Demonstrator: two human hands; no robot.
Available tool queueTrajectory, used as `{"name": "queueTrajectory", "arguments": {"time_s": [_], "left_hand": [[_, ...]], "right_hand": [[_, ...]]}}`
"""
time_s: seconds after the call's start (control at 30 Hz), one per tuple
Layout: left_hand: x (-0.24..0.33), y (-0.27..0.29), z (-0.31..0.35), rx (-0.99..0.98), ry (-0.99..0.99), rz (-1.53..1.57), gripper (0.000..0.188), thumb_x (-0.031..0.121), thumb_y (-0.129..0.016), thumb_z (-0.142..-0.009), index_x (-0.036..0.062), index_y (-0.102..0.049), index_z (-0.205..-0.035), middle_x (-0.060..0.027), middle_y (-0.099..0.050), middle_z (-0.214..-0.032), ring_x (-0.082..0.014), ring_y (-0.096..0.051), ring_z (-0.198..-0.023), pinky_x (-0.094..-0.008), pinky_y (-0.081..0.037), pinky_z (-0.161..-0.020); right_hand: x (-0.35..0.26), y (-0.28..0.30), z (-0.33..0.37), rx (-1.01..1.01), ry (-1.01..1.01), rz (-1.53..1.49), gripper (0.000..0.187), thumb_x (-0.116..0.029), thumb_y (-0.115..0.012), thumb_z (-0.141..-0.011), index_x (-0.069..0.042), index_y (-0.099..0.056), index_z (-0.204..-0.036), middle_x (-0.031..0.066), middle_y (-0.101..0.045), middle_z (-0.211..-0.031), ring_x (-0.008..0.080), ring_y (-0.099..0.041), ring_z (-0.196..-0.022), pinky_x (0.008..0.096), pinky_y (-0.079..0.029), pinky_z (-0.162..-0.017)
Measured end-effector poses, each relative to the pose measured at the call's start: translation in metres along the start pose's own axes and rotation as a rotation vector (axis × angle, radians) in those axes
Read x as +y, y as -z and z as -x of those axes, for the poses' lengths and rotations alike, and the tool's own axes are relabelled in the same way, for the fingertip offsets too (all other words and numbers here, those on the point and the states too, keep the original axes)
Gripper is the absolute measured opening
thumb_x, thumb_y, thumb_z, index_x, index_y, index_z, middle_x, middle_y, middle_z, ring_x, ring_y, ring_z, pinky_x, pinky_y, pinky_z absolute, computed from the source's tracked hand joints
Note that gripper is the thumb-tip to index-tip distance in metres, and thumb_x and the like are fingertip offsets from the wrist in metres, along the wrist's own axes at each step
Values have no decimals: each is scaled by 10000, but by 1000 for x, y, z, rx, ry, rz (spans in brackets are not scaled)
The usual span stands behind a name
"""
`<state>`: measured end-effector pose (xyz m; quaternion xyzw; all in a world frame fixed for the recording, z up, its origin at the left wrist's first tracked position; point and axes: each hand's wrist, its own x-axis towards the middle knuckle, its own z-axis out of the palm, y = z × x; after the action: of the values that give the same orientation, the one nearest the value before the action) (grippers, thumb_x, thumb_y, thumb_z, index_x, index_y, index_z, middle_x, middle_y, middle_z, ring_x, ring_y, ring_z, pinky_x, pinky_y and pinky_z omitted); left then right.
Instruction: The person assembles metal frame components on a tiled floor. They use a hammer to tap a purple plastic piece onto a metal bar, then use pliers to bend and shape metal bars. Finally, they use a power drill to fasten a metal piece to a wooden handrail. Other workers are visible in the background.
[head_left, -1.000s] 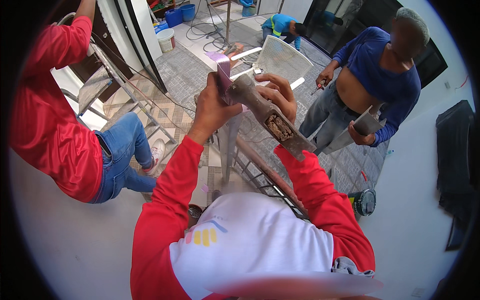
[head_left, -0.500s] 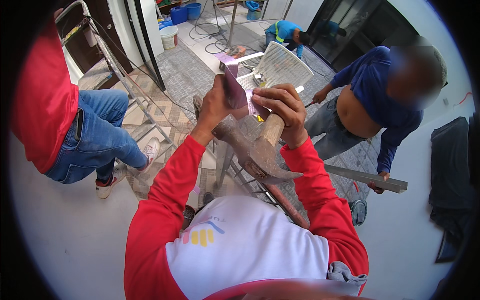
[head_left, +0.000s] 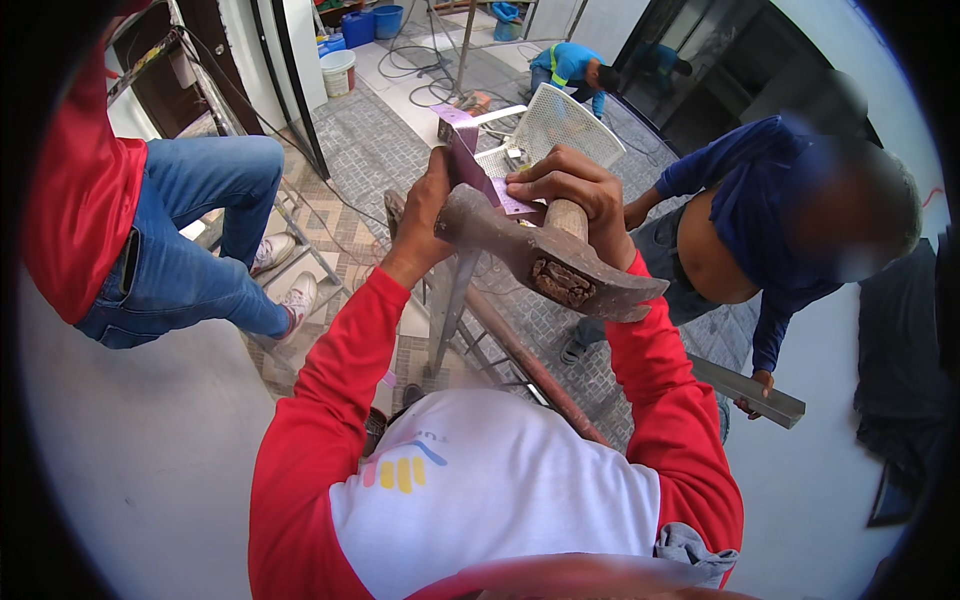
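A bent metal bracket (head_left: 468,170) with a purplish sheen is held up in front of me, its near side gripped by my left hand (head_left: 428,210). My right hand (head_left: 580,190) is wrapped around the wooden handle of a claw hammer (head_left: 545,255), and its fingertips also touch the bracket's right end. The hammer's worn, rusty head hangs between my forearms, pointing right. Most of the handle is hidden by my right hand.
To the left, a person in red and jeans (head_left: 170,220) is on a stepladder (head_left: 205,85). At right, a person in blue holds a metal channel (head_left: 750,390). A white chair (head_left: 570,130), a crouching person (head_left: 570,70), cables and buckets (head_left: 338,72) stand farther off. A reddish pipe (head_left: 530,365) lies below.
The hammer's head has swung right and nearer to me. The person at left has lifted a leg on the ladder. The person in blue has shifted right and lower with the channel.
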<state>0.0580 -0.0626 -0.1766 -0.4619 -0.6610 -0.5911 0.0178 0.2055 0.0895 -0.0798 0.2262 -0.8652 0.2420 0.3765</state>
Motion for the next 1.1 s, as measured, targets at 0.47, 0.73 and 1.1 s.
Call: {"name": "queueTrajectory", "arguments": {"time_s": [0.47, 0.73, 1.1], "left_hand": [[40, -17, 36, 51, 33, -85, 724, 170, -926, -685, 39, -444, -1209, -154, -714, -1065, -314, -740, -972, -401, -596, -795], [58, -48, 66, 35, -24, -88, 725, 128, -917, -673, 45, -445, -1217, -140, -702, -1092, -284, -734, -998, -385, -596, -807], [77, -43, 78, 56, 4, -82, 729, 144, -927, -668, 42, -459, -1217, -137, -687, -1068, -282, -729, -953, -385, -589, -810]], "right_hand": [[-34, -1, 35, 64, 184, 342, 344, -214, -826, -740, -147, -766, -1072, 7, -679, -1067, 208, -641, -942, 326, -569, -772], [-52, 22, 78, 39, 228, 453, 384, -145, -807, -733, -105, -746, -1110, 30, -680, -1094, 225, -656, -1008, 330, -582, -809], [-69, 46, 55, -157, 222, 265, 278, -139, -789, -730, -88, -757, -1002, 54, -686, -932, 253, -682, -889, 356, -580, -782]]}}
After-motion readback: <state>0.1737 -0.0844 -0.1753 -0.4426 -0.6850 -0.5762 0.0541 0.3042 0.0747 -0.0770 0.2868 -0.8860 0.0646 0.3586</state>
